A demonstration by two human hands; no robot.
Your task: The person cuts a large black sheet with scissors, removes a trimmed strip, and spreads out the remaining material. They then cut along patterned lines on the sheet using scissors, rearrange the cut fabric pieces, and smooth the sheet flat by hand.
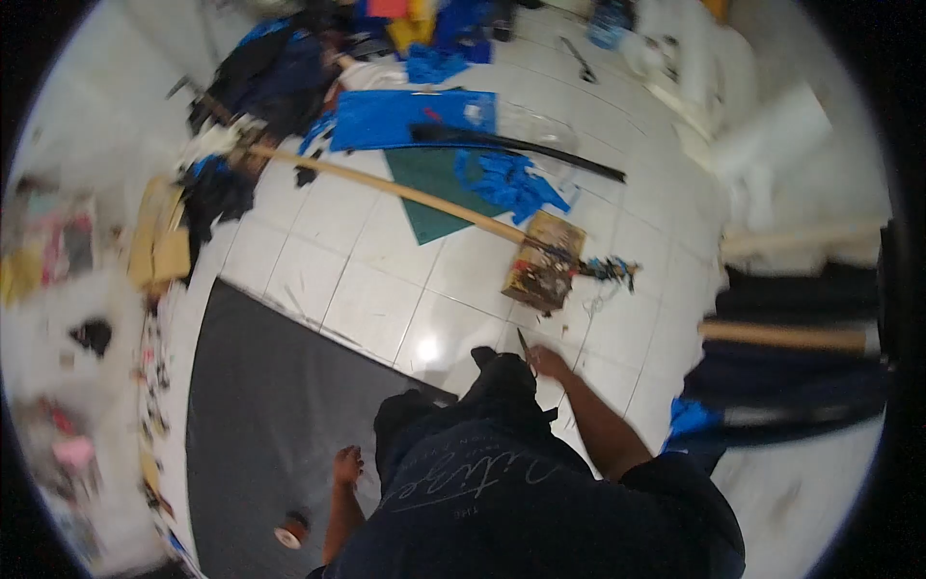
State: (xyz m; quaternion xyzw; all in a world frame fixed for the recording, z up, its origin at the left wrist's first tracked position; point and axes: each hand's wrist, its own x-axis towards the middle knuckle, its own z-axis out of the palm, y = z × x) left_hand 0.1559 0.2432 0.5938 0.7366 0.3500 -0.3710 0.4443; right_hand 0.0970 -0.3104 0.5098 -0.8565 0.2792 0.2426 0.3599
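Note:
My right hand (550, 364) is closed round the handles of a pair of scissors (524, 344), beside my knee. The narrow blades point up and away over the white tiles. My left hand (349, 465) hangs over a dark grey sheet (280, 405), its fingers loosely bent and a little apart, with nothing visible in them. Near my left forearm, a reddish-brown spool (291, 531) with a pale end rests on the sheet.
A long wooden pole (405, 193) crosses the floor, one end over a stained box (543, 261). Beyond lie a blue panel (386, 118), a green sheet (424, 207) and crumpled blue material (516, 183). Dark fabric rolls (781, 376) are stacked at right. Clutter lines the left wall.

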